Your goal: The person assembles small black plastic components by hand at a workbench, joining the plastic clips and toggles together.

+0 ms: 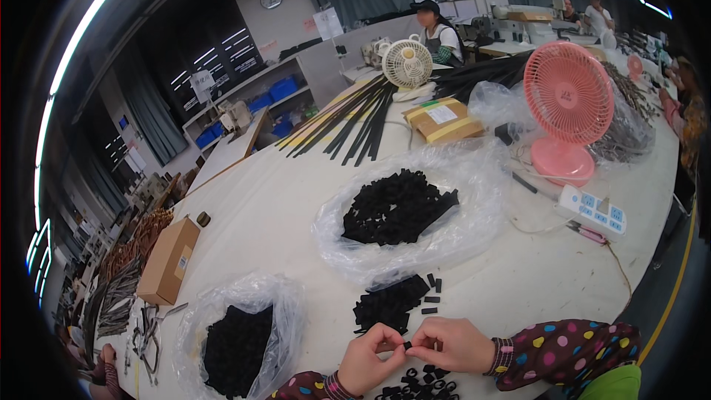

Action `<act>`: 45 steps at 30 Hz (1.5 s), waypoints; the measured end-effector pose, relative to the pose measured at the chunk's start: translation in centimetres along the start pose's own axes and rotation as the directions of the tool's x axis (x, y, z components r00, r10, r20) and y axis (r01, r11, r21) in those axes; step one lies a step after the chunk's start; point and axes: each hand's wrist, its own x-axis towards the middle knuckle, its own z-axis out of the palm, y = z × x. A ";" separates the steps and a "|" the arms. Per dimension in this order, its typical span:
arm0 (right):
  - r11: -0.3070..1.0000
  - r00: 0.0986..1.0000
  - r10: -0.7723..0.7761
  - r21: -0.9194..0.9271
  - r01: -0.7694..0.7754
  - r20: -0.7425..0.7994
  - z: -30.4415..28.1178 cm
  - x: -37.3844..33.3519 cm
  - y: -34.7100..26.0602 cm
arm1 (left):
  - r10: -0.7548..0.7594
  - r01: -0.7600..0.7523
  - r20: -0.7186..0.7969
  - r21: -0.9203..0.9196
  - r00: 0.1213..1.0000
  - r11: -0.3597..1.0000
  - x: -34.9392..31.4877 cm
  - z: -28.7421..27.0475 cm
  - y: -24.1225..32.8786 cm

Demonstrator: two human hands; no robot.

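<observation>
Between my fingertips is a small black piece, pinched from both sides. My left hand grips it with thumb and forefinger, and my right hand does the same from the other side. Just beyond my hands lies a heap of short black strips, with a few loose strips at its right. Below my hands, black ring-like loops lie on the table. Whether the held piece is joined into a loop is too small to tell.
Two clear plastic bags hold black pieces: one bag ahead, another bag at left. A pink fan, a power strip, a taped package and long black strips lie farther off. A cardboard box stands left. Co-workers sit around the table.
</observation>
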 end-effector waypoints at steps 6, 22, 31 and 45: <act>0.985 0.965 0.093 0.119 -0.126 0.245 -2.0 1.0 1.8 | 0.063 -0.066 0.164 0.009 0.984 0.998 0.0 -0.7 0.3; 0.734 0.915 -0.368 -0.552 0.394 0.165 0.2 2.1 3.4 | 0.160 -0.191 0.105 0.552 0.982 0.811 0.8 -1.3 0.2; 0.724 0.936 -0.328 -0.602 0.337 0.129 0.3 2.1 3.5 | 0.227 -0.244 0.113 0.658 0.967 0.713 0.8 -1.1 -1.4; 0.991 0.999 0.039 0.129 -0.037 -0.017 0.1 0.7 0.2 | 0.144 -0.151 0.047 0.406 0.988 0.901 0.4 -0.7 0.2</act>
